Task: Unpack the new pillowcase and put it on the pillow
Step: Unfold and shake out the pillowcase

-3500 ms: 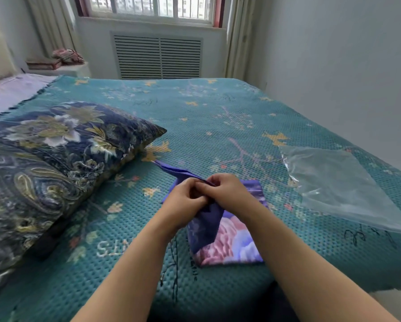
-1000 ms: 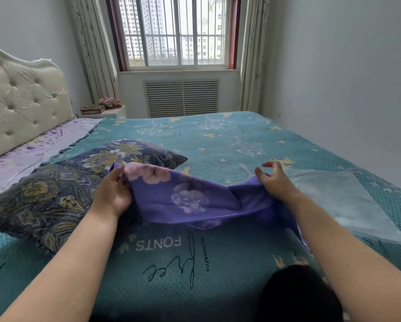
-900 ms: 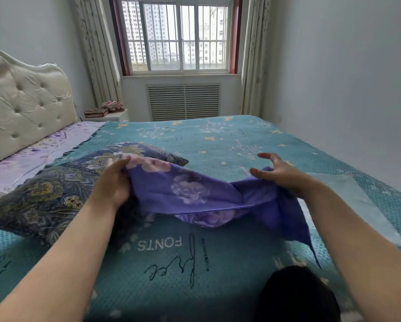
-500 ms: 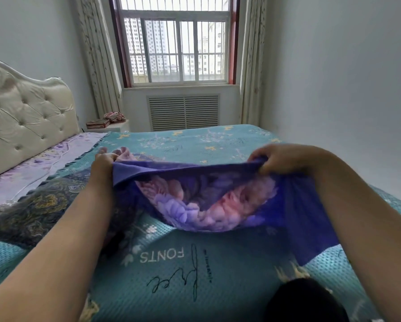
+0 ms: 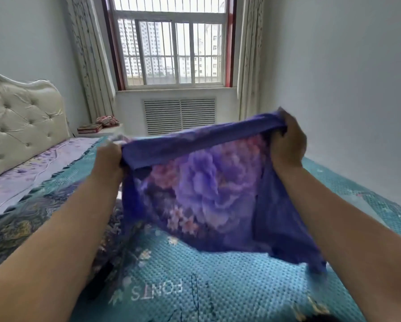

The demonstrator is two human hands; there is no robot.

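Both hands, left (image 5: 109,159) and right (image 5: 288,145), grip pillowcase (image 5: 202,187) top edge, held up over bed (image 5: 195,275). Step: shaking open. Next: find opening, bring to pillow (image 5: 16,228) at left.

Cloth ahead, open bedspread below

The pillowcase (image 5: 202,189) spread between my hands blocks straight ahead; under it the bedspread (image 5: 218,275) lies open, the pillow (image 5: 32,219) crowding my left forearm.
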